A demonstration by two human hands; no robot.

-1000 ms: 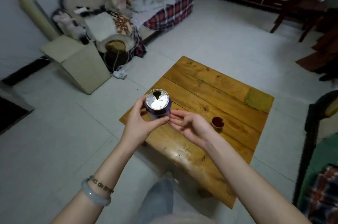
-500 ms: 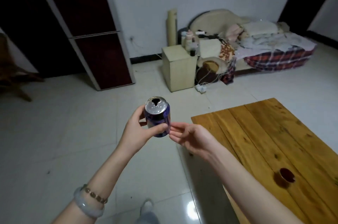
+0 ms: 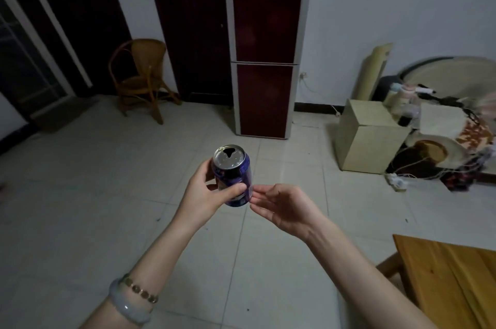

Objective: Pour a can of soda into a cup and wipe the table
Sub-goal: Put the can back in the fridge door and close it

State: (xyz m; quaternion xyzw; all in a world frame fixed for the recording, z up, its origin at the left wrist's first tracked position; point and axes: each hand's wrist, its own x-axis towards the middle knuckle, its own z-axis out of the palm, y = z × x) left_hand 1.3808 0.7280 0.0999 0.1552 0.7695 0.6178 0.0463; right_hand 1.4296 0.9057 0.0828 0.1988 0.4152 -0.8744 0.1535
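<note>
1. Over by the back wall on the far left, a brown woven rattan armchair [image 3: 142, 79] stands on the pale tiled floor [image 3: 80, 194].
2. The person's left forearm rises from the lower edge, with a pale grey stone bangle [image 3: 126, 310] and a thin gold-beaded bracelet [image 3: 139, 289] side by side on the wrist.
3. The left hand [image 3: 204, 194] grips a blue-and-purple aluminium soda can [image 3: 234, 178], thumb across the front and fingers curled round the back. The can is in mid-air over the floor, a little tilted, with a dark opening showing in its silver lid.
4. Behind it, a tall dark red two-door refrigerator [image 3: 264, 60] stands against the white wall.
5. The right hand [image 3: 287, 208] lies palm up with its fingers loose and spread, holding nothing. Its fingertips are right at the can's lower side; I cannot tell whether they touch it.
6. Further right, a cream box-shaped cabinet [image 3: 367, 141] sits near the wall.
7. At the lower right, the corner of a honey-coloured plank table [image 3: 451, 280] shows, well apart from the can.
</note>
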